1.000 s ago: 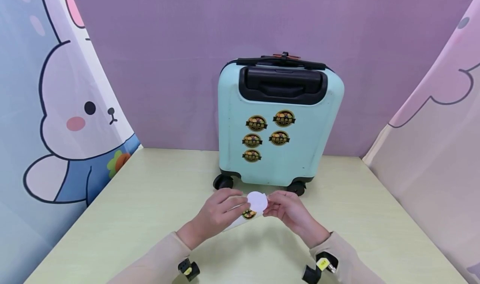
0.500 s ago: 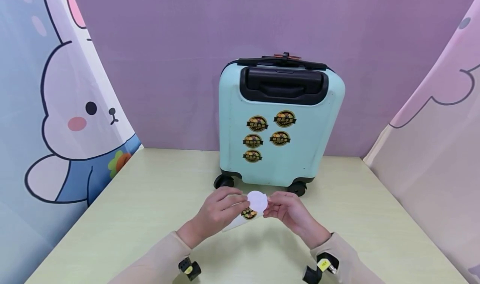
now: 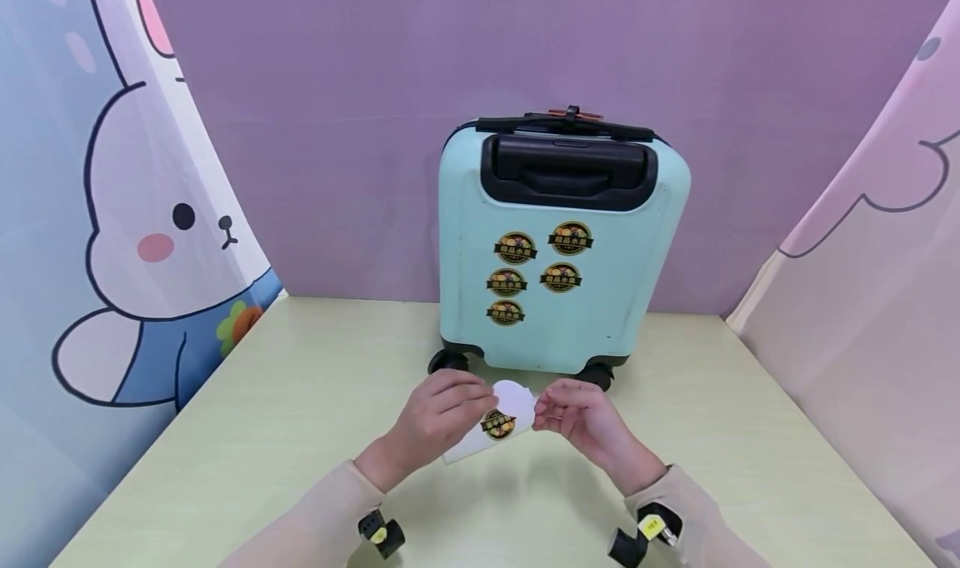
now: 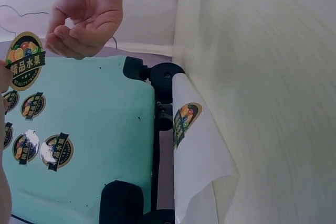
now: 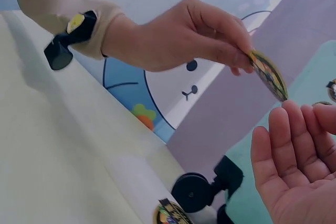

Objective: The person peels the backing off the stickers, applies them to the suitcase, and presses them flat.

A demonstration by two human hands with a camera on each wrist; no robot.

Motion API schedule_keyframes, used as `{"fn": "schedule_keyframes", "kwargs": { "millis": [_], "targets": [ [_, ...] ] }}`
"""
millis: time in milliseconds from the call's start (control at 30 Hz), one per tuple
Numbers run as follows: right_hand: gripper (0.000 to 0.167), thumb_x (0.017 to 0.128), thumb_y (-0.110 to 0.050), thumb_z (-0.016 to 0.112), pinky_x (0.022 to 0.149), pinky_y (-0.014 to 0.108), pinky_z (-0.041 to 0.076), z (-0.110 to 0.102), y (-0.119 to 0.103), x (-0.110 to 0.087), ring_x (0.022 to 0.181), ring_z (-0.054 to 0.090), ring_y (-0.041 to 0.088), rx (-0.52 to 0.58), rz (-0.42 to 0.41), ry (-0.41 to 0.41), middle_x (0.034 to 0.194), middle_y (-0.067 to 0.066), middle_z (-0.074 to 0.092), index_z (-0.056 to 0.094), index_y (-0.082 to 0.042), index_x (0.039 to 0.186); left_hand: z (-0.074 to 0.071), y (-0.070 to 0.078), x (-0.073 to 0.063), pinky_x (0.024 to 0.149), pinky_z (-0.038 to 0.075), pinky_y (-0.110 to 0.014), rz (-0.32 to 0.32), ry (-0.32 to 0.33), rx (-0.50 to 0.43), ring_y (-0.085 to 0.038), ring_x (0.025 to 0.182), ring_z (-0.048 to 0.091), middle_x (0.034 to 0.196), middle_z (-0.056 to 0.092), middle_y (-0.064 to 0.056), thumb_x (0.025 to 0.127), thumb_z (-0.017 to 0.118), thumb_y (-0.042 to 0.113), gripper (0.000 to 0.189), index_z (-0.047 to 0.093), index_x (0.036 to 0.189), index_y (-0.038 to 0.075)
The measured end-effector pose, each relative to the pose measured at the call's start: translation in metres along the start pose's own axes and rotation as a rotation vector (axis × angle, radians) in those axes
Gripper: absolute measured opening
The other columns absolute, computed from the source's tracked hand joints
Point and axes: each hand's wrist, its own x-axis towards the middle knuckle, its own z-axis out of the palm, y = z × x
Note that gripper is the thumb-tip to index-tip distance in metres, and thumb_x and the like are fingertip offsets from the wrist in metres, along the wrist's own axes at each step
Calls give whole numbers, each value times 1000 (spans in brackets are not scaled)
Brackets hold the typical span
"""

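A round fruit-label sticker, its white back (image 3: pixel 515 395) towards the head camera, is pinched between the thumb and fingers of my left hand (image 3: pixel 438 422). Its black and gold printed front (image 4: pixel 26 56) shows in the left wrist view. My right hand (image 3: pixel 588 426) is close by the sticker's right edge with fingers loosely bent and nothing visible in them; whether a fingertip touches the edge I cannot tell. Below the hands lies a white backing sheet (image 3: pixel 467 446) bearing another printed sticker (image 3: pixel 498 425); my left hand hides part of the sheet.
A mint-green suitcase (image 3: pixel 600 318) stands upright on black wheels (image 3: pixel 447 361) at the back of the pale table (image 3: pixel 345 343). Several matching stickers (image 3: pixel 515 248) are on its left and middle front. A purple cloth (image 3: pixel 337 135) hangs behind, with printed cloths at both sides.
My right hand has shifted slightly right, its fingers drawing back from the sticker's edge. The left hand keeps its pinch, and more of the printed sticker below shows. The suitcase stays put.
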Motion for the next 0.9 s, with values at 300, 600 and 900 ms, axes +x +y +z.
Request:
{"fn": "schedule_keyframes", "kwargs": {
  "millis": [300,600,900],
  "targets": [
    [46,99,7,33,78,30,59,-3,-5,0,78,71,13,-26,-69,7,84,1,74,74,-11,87,2,0,4,80,58,-31,-189,59,-142,-24,87,67,94,73,-8,100,59,6,17,75,98,0],
    [42,98,7,38,76,31,60,-3,-11,0,76,71,13,-121,-160,56,82,2,73,75,-10,87,5,0,12,78,57,-29,-402,113,-273,-23,84,67,90,73,-7,91,69,-1,9,76,95,3],
    [34,102,-2,48,75,29,60,1,-19,-1,74,71,13,-284,-254,178,81,1,73,75,-14,86,8,5,22,65,58,-31,-784,75,-461,-19,79,69,89,74,-9,84,74,-8,14,77,93,0]
  ]
}}
